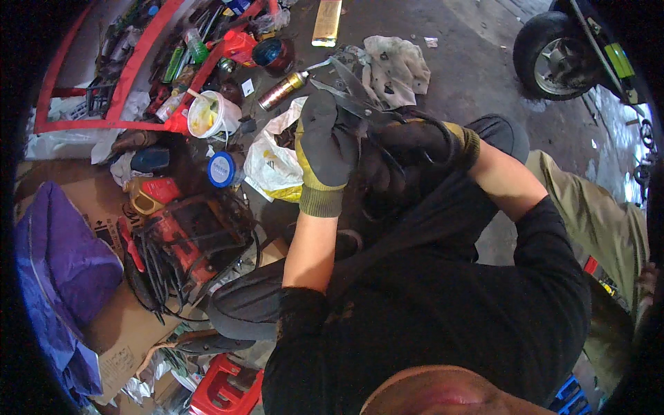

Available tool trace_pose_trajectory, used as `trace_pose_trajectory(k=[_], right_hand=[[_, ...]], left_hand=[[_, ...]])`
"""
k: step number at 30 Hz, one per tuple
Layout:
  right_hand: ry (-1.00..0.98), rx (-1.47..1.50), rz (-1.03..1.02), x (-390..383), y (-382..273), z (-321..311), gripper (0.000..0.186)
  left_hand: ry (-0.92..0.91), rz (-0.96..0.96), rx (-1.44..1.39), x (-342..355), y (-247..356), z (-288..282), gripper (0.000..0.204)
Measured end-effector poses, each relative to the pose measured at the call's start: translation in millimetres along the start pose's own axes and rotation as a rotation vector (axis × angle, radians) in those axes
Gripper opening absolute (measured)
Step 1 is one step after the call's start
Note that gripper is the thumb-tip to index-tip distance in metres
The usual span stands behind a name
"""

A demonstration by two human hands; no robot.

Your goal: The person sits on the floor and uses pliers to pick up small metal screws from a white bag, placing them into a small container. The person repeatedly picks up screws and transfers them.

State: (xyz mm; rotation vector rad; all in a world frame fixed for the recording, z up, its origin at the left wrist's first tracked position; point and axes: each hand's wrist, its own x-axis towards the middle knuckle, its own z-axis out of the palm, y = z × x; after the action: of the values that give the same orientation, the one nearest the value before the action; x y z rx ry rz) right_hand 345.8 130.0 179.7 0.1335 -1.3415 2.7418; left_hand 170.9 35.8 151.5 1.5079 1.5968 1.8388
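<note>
Both my hands wear dark gloves with yellowish cuffs and are brought together over my lap. My left hand (pixel 320 142) is closed at the edge of a dark grey flat part (pixel 354 88) with a pointed end. From the other side my right hand (pixel 422 142) grips dark material at the same spot, its fingers partly lost against the dark clothing. A thin black cable or strap (pixel 446 131) loops by the right wrist. Just beyond the hands lie a brown-gold spray can (pixel 282 91) and a stained pale rag (pixel 398 69). A white and yellow plastic bag (pixel 271 160) sits beside my left hand.
Left are a white tub (pixel 225 114), a blue-lidded jar (pixel 223 170), a dark cup (pixel 274 57), a corded red power tool (pixel 176 242) and purple cloth (pixel 72 263). A gold box (pixel 326 24) lies ahead. Right are a wheel (pixel 555 66) and another person's olive trousers (pixel 588 200).
</note>
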Motion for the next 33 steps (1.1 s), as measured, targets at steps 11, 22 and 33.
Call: trace_pose_trajectory(k=[11, 22, 33], right_hand=[[-0.111, -1.073, -0.485, -12, 13, -36, 0.073], [-0.088, -0.586, -0.279, -20, 36, -53, 0.084], [-0.050, -0.817, -0.284, -7, 11, -26, 0.075]], left_hand=[[0.095, -0.303, -0.430, -5, -22, -5, 0.027], [-0.003, -0.377, -0.419, 8, -22, -25, 0.016], [0.024, -0.602, -0.665, 16, 10, -32, 0.013]])
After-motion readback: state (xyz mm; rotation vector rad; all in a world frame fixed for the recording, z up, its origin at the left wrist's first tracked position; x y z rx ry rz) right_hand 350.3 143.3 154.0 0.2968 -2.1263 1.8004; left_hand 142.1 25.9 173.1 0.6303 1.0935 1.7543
